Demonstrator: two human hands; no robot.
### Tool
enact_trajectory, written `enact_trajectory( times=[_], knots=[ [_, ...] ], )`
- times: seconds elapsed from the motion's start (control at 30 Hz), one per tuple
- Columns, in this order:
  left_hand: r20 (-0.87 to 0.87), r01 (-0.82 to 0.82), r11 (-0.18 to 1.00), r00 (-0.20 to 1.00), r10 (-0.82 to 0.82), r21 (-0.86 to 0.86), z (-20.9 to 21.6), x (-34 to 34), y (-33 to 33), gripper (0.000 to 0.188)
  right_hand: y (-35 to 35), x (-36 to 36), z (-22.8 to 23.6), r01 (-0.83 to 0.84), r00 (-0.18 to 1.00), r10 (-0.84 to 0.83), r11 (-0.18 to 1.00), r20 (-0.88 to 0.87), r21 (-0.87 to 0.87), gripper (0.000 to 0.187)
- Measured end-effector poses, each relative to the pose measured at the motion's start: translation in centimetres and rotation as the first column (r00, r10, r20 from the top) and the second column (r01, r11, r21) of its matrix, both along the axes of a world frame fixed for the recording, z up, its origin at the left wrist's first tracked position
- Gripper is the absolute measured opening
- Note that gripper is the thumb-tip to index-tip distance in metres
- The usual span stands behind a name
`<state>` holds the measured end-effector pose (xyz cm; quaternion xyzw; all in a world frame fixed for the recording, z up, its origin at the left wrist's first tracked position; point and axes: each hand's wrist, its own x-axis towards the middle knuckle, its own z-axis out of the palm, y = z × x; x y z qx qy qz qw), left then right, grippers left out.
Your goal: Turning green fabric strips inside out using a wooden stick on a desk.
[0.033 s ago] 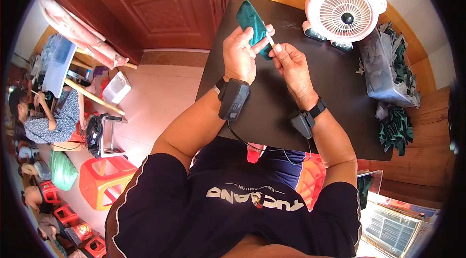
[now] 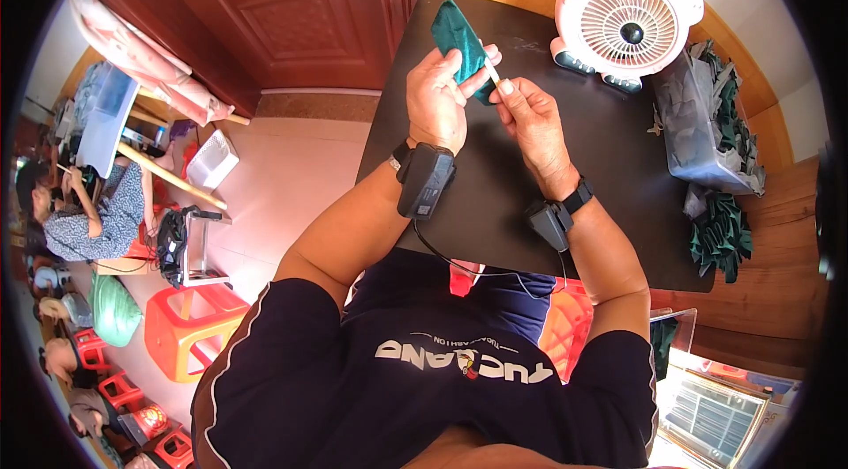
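A small dark green piece of cloth, shiny and pointed at its far end, lies in my left hand above the black table. The thumb presses on the cloth while the other fingers support it from behind. From the near right, my right hand pinches a thin pale stick between thumb and fingertips. The stick runs along the cloth's right edge, close to my left fingertips. Whether its far end is inside the cloth, I cannot tell. Part of the cloth hangs below my left fingers.
A pink and white fan stands at the table's far right. Beside it, a clear plastic bin holds green and grey cloth pieces, with a green bunch below. Leftward are a red stool and a seated person. A cable joins my wrist devices.
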<state>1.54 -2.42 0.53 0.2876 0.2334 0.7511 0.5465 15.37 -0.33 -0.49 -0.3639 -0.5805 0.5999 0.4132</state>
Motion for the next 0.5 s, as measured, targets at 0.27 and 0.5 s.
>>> enact_trajectory(
  times=[0.27,0.5],
  knots=[
    [-0.041,-0.058,0.996,0.998,0.056,-0.064,0.4,-1.7,0.8,0.035,0.7,0.6,0.0,0.054,0.995,-0.066,0.988,0.079,0.146,0.029],
    [-0.264,-0.455,0.884,0.844,0.467,0.106,2.0,-4.4,0.5,0.04,1.0,0.7,-0.2,0.076,0.97,-0.144,0.945,0.197,0.317,0.029]
  ],
)
